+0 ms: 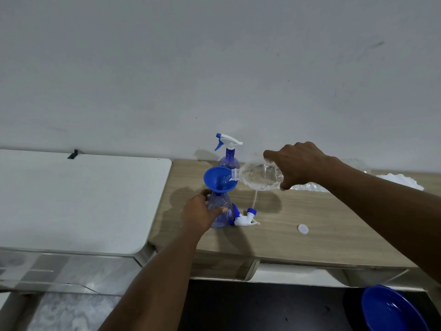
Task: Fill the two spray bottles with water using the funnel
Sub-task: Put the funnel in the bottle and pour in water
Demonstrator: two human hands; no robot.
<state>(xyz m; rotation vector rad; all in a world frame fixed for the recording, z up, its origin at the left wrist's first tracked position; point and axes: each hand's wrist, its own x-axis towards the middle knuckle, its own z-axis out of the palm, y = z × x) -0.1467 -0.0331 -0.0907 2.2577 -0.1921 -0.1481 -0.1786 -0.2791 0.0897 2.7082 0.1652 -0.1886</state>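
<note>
The table (334, 240) is open on its right side; only a white cap (302, 229) lies there. A spray head (243, 219) lies near the middle.

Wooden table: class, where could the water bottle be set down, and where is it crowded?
Free: the strip between white cap and near edge; the white tabletop at left. Crowded: around the funnel, held spray bottle, loose spray head.

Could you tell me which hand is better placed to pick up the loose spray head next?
Probably the right hand: the spray head lies on its side of the spray bottle, which the left hand steadies under the funnel. It must first put down the water bottle.
</note>
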